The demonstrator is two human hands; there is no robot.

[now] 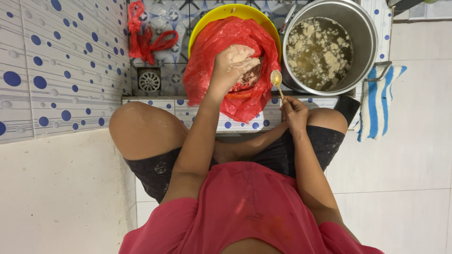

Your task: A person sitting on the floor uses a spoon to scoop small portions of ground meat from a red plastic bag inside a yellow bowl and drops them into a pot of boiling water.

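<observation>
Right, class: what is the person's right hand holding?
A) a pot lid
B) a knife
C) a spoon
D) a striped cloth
C: the right hand grips a spoon by its handle, bowl raised between the red bag and the metal pot.

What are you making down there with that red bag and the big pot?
A person is squatting on the floor. Their left hand is coated in pale paste and pressed into a red plastic bag that lines a yellow bowl. Their right hand holds a small spoon upright between the bowl and a big metal pot. Pale lumps float in cloudy liquid inside the pot. A blue and white striped cloth lies beside it.
</observation>
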